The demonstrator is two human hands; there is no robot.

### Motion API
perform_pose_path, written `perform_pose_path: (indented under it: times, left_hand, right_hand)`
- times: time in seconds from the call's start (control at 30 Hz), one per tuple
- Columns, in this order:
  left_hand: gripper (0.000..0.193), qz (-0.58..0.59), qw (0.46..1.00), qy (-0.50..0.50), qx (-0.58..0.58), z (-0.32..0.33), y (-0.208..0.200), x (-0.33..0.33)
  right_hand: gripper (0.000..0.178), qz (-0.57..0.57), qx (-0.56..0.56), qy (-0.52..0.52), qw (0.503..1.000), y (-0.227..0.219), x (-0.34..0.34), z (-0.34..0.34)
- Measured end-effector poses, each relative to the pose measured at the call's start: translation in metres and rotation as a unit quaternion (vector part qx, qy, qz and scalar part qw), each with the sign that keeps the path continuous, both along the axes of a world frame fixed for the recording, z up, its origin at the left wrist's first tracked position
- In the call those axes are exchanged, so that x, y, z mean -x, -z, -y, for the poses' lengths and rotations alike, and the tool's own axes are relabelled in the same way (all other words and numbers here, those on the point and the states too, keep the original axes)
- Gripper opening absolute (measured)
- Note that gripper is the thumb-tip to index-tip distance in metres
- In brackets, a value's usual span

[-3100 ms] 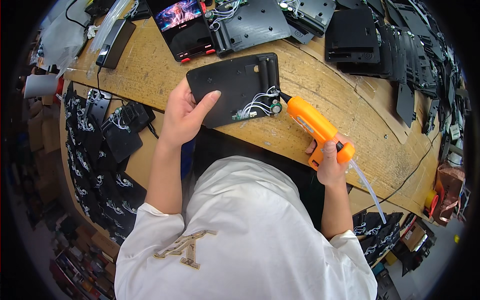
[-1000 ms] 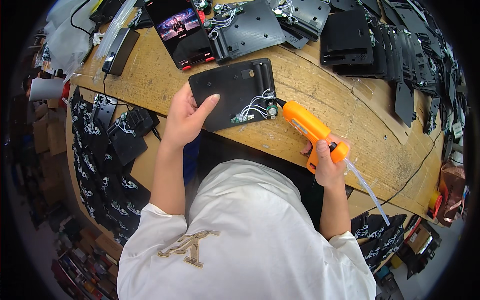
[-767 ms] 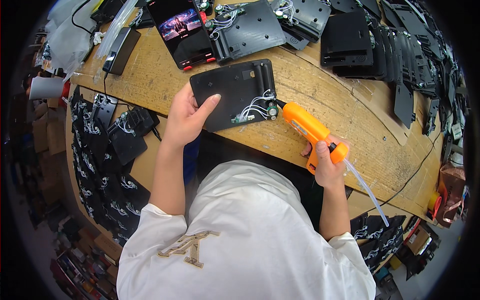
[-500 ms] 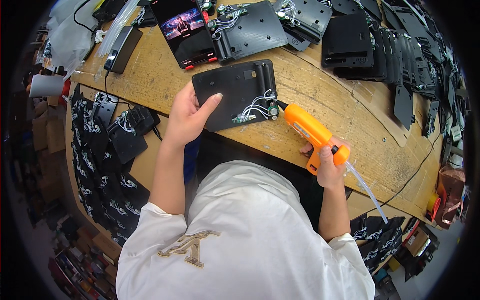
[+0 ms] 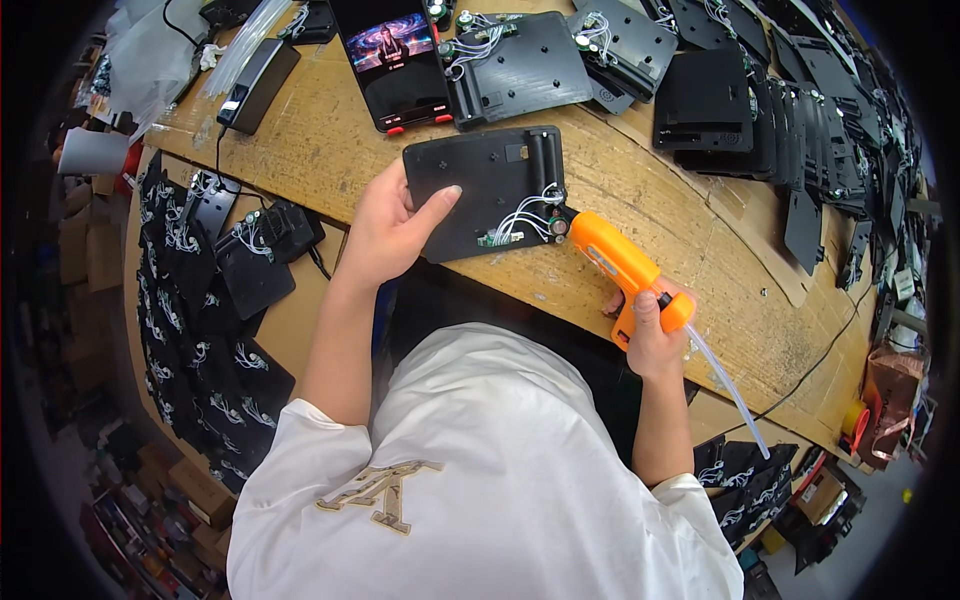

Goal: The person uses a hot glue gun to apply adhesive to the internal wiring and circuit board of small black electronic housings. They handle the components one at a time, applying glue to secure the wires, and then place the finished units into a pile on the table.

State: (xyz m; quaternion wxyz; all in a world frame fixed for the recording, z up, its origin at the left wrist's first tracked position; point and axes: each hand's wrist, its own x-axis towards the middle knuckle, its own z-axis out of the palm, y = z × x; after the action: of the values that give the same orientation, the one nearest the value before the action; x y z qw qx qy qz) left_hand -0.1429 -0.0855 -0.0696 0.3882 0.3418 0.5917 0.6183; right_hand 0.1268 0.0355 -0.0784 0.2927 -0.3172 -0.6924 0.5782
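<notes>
My left hand (image 5: 400,225) grips a black plastic panel (image 5: 470,185) by its left edge, thumb on top and fingers underneath. White wires (image 5: 522,215), a small green circuit board and a round component (image 5: 557,227) sit at the panel's lower right corner. Wrapped round the handle of an orange hot glue gun (image 5: 615,250) is my right hand (image 5: 655,335). Its dark nozzle points at the round component, touching or nearly so; I cannot tell which. A clear glue stick (image 5: 728,390) trails out of the gun's back end.
A phone (image 5: 393,65) showing a picture stands at the far side of the wooden table (image 5: 640,185). Beside it lie wired black panels (image 5: 520,70); more are stacked (image 5: 705,105) at the right. A black box (image 5: 258,85) and wired panels (image 5: 205,330) are at the left.
The panel and my left hand appear slightly further right, as does the far side of the table. The gun's nozzle stays by the panel's round component. Both grips are unchanged.
</notes>
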Motion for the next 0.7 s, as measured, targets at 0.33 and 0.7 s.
perform_pose_path:
  times: [0.33,0.7]
  left_hand:
    - [0.028,0.014,1.0,-0.004,-0.009,0.0,0.001,0.001]
    - [0.031,0.006,1.0,-0.016,-0.023,0.006,0.009,-0.004]
  right_hand:
    - [0.039,0.015,-0.05,-0.007,0.999,-0.016,0.006,0.002]
    - [0.036,0.19,-0.258,0.022,0.947,-0.069,0.021,0.029]
